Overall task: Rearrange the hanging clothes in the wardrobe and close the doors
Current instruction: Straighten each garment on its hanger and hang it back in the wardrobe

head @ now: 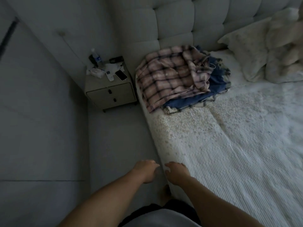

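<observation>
A pile of clothes lies on the bed near the headboard: a pink plaid shirt (172, 76) on top, a blue garment (216, 86) under it. My left hand (146, 171) and my right hand (176, 173) hang side by side at the bed's near edge, well short of the pile. Both hold nothing, with fingers loosely curled. No wardrobe is in view.
The bed (229, 153) with a white textured cover fills the right side, with pillows (255, 51) at the padded headboard (188, 18). A nightstand (109, 90) left of the bed carries a water bottle (96, 58), a phone (121, 75) and small items. Bare floor (118, 145) runs between bed and wall.
</observation>
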